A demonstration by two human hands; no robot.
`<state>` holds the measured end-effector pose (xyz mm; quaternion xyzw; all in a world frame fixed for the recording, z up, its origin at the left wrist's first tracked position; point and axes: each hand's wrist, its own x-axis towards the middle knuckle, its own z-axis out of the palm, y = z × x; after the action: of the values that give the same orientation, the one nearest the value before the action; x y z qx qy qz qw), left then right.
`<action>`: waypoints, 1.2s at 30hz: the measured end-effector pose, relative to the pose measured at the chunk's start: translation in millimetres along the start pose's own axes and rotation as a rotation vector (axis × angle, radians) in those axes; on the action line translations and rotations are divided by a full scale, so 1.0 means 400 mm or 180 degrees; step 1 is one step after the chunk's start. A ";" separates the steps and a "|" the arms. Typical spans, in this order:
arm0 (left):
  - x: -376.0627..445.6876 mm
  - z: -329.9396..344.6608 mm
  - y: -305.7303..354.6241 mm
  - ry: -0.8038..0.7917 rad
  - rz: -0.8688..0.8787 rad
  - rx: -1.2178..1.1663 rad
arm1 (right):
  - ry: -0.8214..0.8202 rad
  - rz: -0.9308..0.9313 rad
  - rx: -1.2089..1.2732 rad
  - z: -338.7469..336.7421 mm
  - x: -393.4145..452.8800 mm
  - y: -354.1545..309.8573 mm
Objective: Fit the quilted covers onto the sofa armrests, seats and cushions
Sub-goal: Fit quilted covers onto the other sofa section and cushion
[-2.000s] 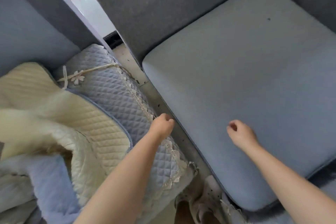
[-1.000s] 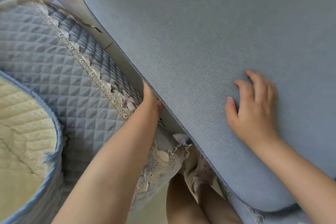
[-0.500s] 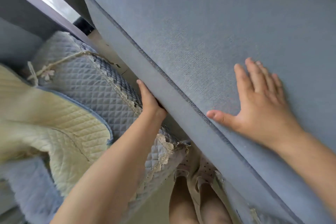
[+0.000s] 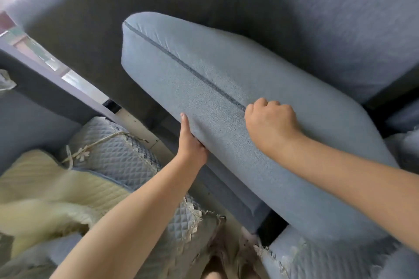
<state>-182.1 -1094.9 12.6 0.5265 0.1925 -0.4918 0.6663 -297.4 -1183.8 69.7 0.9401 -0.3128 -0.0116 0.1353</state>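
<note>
Both hands hold the seat cushion (image 4: 226, 97), left hand (image 4: 190, 142) under its edge, right hand (image 4: 271, 123) curled on top; it seems bulky but soft, best held by edges.

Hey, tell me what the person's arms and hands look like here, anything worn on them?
Both forearms are bare all the way to the bottom edge of the picture, with no sleeve in view. The left hand and right hand wear no gloves. No watch, bracelet or ring shows on what is visible of either.
</note>
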 end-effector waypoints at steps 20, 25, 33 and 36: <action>-0.155 0.153 0.221 0.0140 0.0581 0.0623 | -0.0454 -0.0698 0.1265 -0.295 0.162 0.234; -0.234 0.234 0.281 0.0370 0.0964 0.0823 | -0.0270 -0.0445 0.2188 -0.341 0.119 0.268; -0.297 0.394 0.141 -0.0429 0.1179 0.1925 | -0.0676 0.1412 0.1197 -0.326 0.089 0.394; -0.315 0.445 0.139 -0.0965 0.0912 0.2187 | -0.0525 0.1965 0.0604 -0.306 0.067 0.399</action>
<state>-236.7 -1198.5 204.7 0.6616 -0.1590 -0.5018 0.5341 -356.2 -1291.8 230.9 0.8052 -0.5924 -0.0170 0.0185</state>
